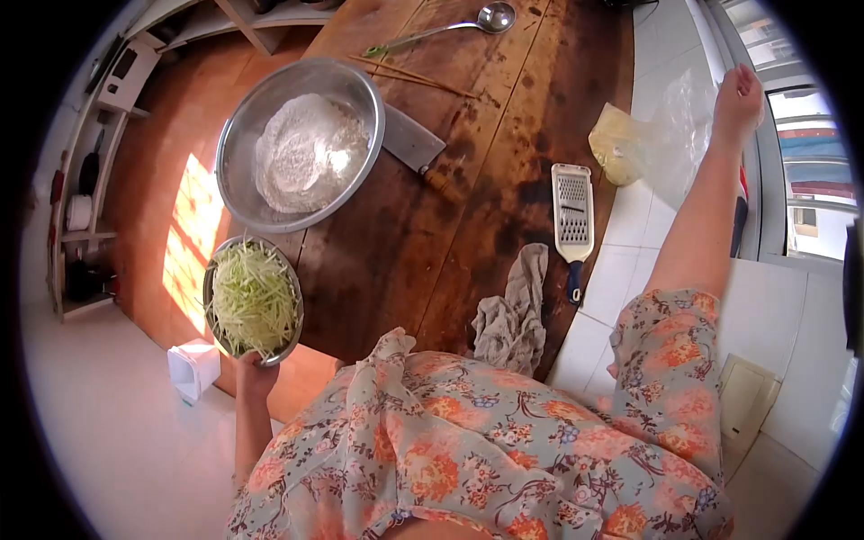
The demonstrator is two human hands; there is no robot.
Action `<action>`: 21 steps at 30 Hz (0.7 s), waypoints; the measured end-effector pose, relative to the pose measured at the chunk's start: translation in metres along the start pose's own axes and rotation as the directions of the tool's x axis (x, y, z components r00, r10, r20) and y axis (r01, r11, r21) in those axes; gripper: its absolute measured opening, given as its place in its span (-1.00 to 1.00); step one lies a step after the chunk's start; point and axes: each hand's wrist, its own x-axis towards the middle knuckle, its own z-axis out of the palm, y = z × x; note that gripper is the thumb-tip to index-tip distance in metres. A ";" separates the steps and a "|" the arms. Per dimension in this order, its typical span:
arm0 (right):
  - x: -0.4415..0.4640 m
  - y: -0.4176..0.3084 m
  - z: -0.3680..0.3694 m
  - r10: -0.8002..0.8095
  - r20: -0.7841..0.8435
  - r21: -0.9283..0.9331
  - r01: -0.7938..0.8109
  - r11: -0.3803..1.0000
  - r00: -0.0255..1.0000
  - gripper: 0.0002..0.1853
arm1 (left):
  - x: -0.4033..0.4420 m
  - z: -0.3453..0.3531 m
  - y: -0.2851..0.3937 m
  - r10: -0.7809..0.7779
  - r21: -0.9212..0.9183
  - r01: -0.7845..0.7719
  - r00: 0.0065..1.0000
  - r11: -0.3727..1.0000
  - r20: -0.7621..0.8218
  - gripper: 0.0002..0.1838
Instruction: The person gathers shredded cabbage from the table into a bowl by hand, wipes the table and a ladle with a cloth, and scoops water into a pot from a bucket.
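Observation:
My left hand (256, 376) grips the lower rim of a small metal bowl (298, 335) heaped with pale green vegetable shreds (252, 299). The bowl is held at the table's left edge. Just beyond it stands a large metal basin (236, 205) with white flour (306, 155) in it. Far to the right, my right hand (740, 101) is raised beside the window, its fingers closed. The top of a clear plastic bag (677, 135) runs up to that hand. Yellowish powder or meal (616, 146) fills the bag's lower end.
On the wooden table (396, 261) lie a cleaver (410, 144) partly behind the basin, chopsticks (423, 79), a ladle (495, 18), a grater (572, 212) and a crumpled grey cloth (515, 315). A white bin (194, 369) stands on the floor at left. White tiles (612, 279) border the table's right side.

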 end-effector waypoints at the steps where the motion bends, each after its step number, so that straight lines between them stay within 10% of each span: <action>1: -0.024 -0.038 -0.008 -0.054 -0.014 0.145 0.056 0.988 0.998 -0.76 | 0.003 -0.006 -0.001 0.035 0.077 -0.035 0.999 0.996 -0.004 -0.62; 7: -0.234 -0.173 -0.052 -0.081 0.562 0.316 -0.124 0.941 0.823 -0.80 | 0.000 0.003 -0.001 0.018 0.119 -0.038 0.986 0.992 0.165 -0.65; 10: -0.334 -0.174 -0.098 0.090 0.900 -0.130 0.065 0.989 0.426 -0.47 | -0.001 -0.001 0.004 0.030 0.301 -0.072 0.990 0.951 0.141 -0.52; 12: -0.385 -0.157 -0.130 0.304 0.901 -0.300 -0.060 0.952 0.309 -0.31 | -0.016 0.026 0.007 -0.066 0.096 0.056 0.993 0.994 0.102 -0.59; 16: -0.446 -0.151 -0.175 0.412 0.859 -0.396 -0.116 0.911 0.305 -0.26 | -0.002 0.010 0.011 -0.132 0.144 0.124 0.990 0.982 0.050 -0.68; 21: -0.474 -0.151 -0.162 0.436 0.692 -0.337 -0.277 0.900 0.575 -0.43 | 0.006 0.000 0.022 -0.240 0.122 0.234 0.970 0.965 0.035 -0.51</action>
